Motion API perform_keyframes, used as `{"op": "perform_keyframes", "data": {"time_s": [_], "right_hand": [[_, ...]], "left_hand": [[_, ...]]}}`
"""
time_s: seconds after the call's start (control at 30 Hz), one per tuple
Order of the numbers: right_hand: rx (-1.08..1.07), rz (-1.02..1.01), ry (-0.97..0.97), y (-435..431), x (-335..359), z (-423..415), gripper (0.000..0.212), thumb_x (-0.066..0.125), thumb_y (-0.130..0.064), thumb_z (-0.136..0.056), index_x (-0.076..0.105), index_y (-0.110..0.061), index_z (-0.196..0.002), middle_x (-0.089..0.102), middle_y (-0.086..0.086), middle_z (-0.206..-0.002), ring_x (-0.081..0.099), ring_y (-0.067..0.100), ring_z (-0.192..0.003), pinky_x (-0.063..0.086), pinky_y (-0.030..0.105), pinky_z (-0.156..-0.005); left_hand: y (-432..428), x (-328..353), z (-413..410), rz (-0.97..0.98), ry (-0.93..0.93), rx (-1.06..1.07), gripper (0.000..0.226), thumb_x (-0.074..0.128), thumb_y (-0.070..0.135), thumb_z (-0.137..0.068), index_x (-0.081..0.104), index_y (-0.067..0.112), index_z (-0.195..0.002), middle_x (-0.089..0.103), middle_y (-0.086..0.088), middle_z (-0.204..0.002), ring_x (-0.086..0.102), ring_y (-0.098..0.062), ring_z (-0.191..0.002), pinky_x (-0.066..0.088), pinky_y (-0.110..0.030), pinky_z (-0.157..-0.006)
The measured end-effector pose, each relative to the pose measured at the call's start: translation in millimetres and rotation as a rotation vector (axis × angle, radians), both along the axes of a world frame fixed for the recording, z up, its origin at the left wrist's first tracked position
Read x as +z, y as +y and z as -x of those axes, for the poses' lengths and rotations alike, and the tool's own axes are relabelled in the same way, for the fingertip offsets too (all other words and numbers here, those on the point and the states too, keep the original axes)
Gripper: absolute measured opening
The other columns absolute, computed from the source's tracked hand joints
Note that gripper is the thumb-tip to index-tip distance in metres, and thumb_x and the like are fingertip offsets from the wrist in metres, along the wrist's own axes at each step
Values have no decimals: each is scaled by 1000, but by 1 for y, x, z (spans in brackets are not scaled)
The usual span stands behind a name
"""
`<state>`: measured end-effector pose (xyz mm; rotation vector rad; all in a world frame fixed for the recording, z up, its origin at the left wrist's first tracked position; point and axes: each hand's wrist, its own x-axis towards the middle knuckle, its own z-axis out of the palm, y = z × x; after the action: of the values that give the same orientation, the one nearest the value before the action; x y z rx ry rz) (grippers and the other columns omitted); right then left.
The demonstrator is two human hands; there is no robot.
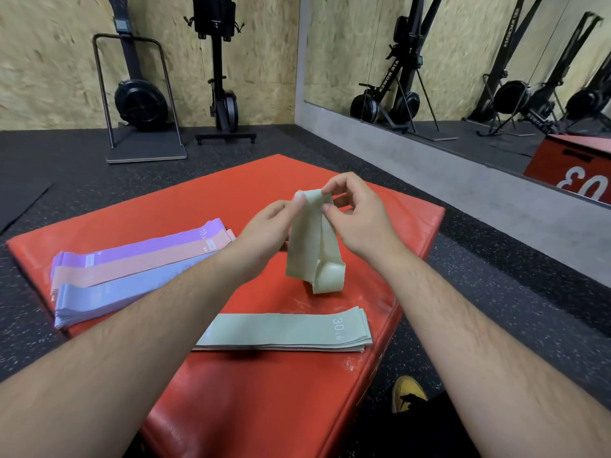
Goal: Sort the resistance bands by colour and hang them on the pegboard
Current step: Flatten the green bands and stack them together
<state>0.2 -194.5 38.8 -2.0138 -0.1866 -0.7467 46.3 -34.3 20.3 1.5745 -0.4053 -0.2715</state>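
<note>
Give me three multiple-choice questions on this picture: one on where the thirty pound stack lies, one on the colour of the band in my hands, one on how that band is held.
1. Where on the red box does the 30 LB stack lie?
A near side; B far corner; C left edge.
2. What colour is the held band?
A purple; B pale green; C pink.
3. How is the held band placed?
A lying flat; B pinched at its top by the left hand and the right hand, hanging down; C stretched taut sideways.

Answers:
1 A, it lies closest to the person, between the forearms.
2 B, it matches the green of the 30 LB stack.
3 B, fingers of both hands pinch its upper end while the rest droops toward the box.
</note>
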Motion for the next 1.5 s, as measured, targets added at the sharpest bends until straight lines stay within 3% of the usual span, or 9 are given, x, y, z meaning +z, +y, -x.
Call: {"op": "perform_keyframes", "data": {"time_s": [0.13,0.23,0.37,0.53,0.63,0.83,0.97,1.13,1.5], "right_hand": [[123,-49,59,0,0,1,30,61,11,-80,55,-18,-88,62,-6,-83,60,6,-72,48,21,-66],[195,31,150,-3,-7,2,29,58,14,-78,57,-15,-85,68,-3,-81,66,10,-81,51,25,-75],[2,-41,106,-2,-8,-1,24,57,1,-75,61,-21,-83,66,-8,-84,63,11,-82,49,30,-76],[10,-548,541,-3,-12,-16,49,75,-40,-81,55,-11,-115,68,5,-97,70,21,-88,59,35,-70],[56,-695,445,2,-10,-18,33,69,0,-85,55,-11,-113,69,10,-102,67,20,-84,54,29,-70],[137,-455,305,9,-7,-12,54,58,18,-75,59,-23,-109,68,6,-110,68,17,-95,56,29,-77],[168,-384,313,13,-8,-8,54,57,17,-74,59,-25,-108,68,7,-113,68,20,-102,54,32,-82],[74,-475,292,14,-9,-13,38,64,3,-83,60,-21,-111,64,4,-117,65,15,-102,57,33,-85],[55,-298,283,13,-9,-9,32,71,4,-81,67,-12,-109,71,8,-102,62,10,-84,51,16,-70]], "left_hand": [[-3,5,-7,221,261,-27,61,47,62,-93,65,6,-110,66,-22,-101,64,-35,-88,52,-39,-82],[-5,2,-6,224,162,58,9,68,12,-88,63,9,-95,61,-17,-91,58,-27,-80,49,-32,-68],[-7,1,-10,298,22,164,32,60,-22,-75,62,9,-83,67,-7,-93,64,-20,-87,55,-31,-82],[-6,2,-4,303,-14,68,35,56,-24,-77,60,11,-83,67,-6,-97,63,-18,-89,53,-30,-85],[-3,2,-3,293,31,14,34,53,-21,-78,59,12,-84,65,-8,-99,65,-21,-88,53,-28,-74],[-3,1,-4,337,168,46,18,69,16,-89,57,13,-102,69,-9,-102,71,-22,-80,56,-32,-73],[1,2,-9,289,74,97,30,72,-3,-81,67,7,-109,66,-17,-112,66,-31,-109,55,-35,-91],[7,4,-10,216,-12,139,35,71,-9,-77,72,15,-103,71,-7,-107,68,-23,-103,52,-34,-96],[15,0,-13,-106,-316,186,6,70,21,-89,75,23,-90,48,-3,-69,46,-14,-65,41,-30,-62]]}}
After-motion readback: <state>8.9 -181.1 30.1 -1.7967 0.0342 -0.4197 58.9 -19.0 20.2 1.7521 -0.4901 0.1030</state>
